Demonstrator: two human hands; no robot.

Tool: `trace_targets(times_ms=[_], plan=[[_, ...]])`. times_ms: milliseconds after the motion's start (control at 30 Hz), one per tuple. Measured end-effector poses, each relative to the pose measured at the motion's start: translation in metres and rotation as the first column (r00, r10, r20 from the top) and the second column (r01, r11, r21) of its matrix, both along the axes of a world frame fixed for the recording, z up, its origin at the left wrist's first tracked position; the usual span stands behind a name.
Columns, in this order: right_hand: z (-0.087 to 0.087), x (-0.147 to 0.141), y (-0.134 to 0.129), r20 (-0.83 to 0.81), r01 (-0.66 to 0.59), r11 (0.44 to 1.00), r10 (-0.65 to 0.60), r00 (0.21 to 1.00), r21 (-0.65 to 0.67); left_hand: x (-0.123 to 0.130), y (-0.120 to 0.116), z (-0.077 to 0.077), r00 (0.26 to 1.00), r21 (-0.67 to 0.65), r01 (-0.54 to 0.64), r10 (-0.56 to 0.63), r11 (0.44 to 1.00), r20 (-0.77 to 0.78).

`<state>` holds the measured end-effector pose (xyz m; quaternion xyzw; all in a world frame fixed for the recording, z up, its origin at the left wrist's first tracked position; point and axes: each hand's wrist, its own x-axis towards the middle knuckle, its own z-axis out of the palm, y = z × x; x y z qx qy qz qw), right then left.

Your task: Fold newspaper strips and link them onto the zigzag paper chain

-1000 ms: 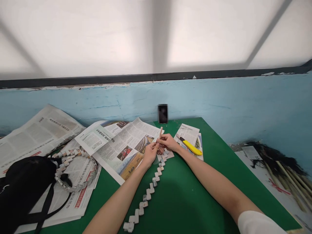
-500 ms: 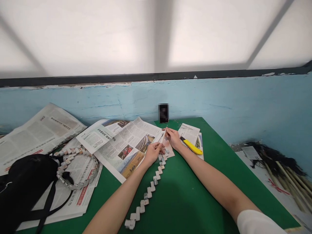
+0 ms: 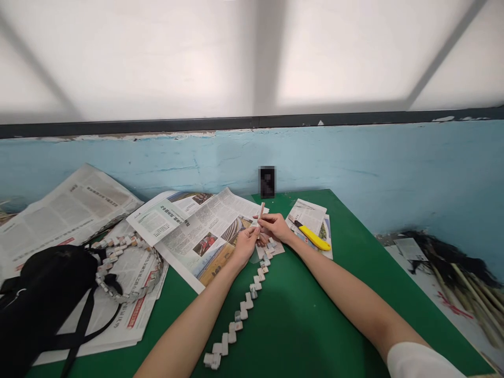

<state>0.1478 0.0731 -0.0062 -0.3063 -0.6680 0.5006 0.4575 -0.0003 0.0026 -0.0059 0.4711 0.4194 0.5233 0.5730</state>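
Observation:
Between my two hands a narrow folded paper strip (image 3: 262, 208) stands up, its top end free above the fingers. My left hand (image 3: 247, 244) pinches it low down. My right hand (image 3: 274, 226) has its fingertips closed on it from the other side. Just below the hands starts a zigzag chain of folded paper (image 3: 244, 310), which runs down the green table toward me. A small piece of printed paper (image 3: 278, 248) lies under my hands. Right of my right hand, a yellow-handled utility knife (image 3: 314, 236) rests on small cut newspaper pieces (image 3: 308, 212).
Newspaper sheets (image 3: 173, 247) spread left of my hands. A black bag (image 3: 55, 283) with straps and a coiled folded-paper band (image 3: 149, 278) lie at the left. A dark phone (image 3: 267, 182) leans on the blue wall. Poles (image 3: 468, 294) lie beyond the table's right edge.
My right hand has come down and left, closer to my left hand. The paper strip has turned from slanting between the hands to nearly upright. The view has shifted slightly.

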Motion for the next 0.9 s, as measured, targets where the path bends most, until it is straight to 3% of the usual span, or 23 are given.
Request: trace_targets(times_ms=[133,333,567,900], plan=[[-0.0026,-0.0012,0.0000,0.028,0.059,0.984,-0.065,0.998,0.169,-0.0011,0.0018,-0.0009,0.996,-0.033,0.029,-0.026,0.999,0.090],[-0.0060,-0.0016,-0.0011,0.088,0.036,0.967,-0.060,0.994,0.252,-0.0037,0.0023,0.0006,0.966,-0.090,0.128,-0.104,0.988,0.237],[-0.0056,-0.0013,0.0002,0.151,0.015,0.946,-0.068,0.986,0.322,-0.0042,0.0000,0.0057,0.968,-0.083,0.134,-0.112,0.988,0.226],[-0.0036,-0.0025,-0.0016,0.159,-0.006,0.946,-0.048,0.986,0.323,-0.0012,0.0049,-0.0034,0.978,-0.047,0.122,-0.112,0.991,0.174]])
